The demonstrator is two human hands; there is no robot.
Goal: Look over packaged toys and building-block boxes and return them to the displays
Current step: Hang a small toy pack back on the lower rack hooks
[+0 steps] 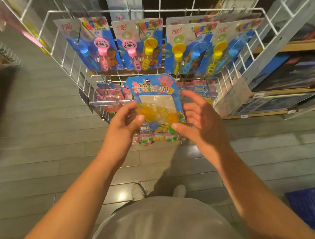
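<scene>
So the person is mid look-over here. A blue blister card (155,99) with a clear bubble full of squishy yellow toys sits dead centre of the frame, held up facing the camera in front of the white wire rack (53,42). The left hand (125,121) grips the card's lower left edge, thumb across the front of the bubble and fingers curled behind. The right hand (198,115) looks looser: thumb tip touching the lower right corner of the bubble, fingers spread and relaxed beside the right edge, not really wrapped round anything.

Just behind and below the card, mid-frame, are hooks with matching packs (109,93), so that's probably its home. The upper row holds bubble wand cards (142,44), a different product.

Seems like the inspecting step, not the returning one yet. Next move would probably be lining the card's top hole up with a peg on that lower row and sliding it on. Whether the hole is intact can't be told, it's too blurry.
</scene>
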